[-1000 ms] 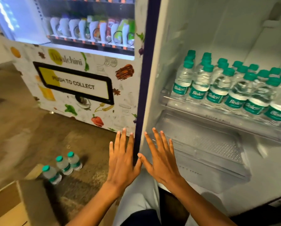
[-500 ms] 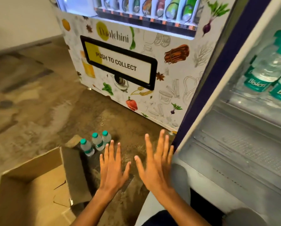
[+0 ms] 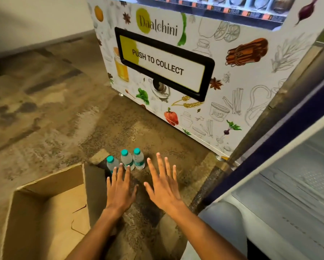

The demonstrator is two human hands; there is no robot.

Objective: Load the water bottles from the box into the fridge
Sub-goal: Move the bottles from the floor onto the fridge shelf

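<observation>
a vending machine fills the upper middle of the frame, its white front printed with "daalchini" on a green-yellow blot and a black-framed flap reading "push to collect". drawings of cinnamon sticks, star anise, a red pepper, herbs and jars cover the rest of the panel.

3 water bottles stand upright in a short row on the stained concrete floor at the middle of the frame, just beyond the far corner of the box. each is small and clear with a teal cap; a teal label band shows on the rightmost one, its writing too small to read.

the cardboard box sits open at the lower left, with no bottles in its visible interior.

the left hand and right hand hover palm-down at the lower middle, fingers straight and spread apart, holding nothing. the left fingertips overlap the leftmost 2 bottles in the view; contact cannot be told.

the open fridge takes the right edge, showing a dark blue frame and a pale ribbed interior.
</observation>
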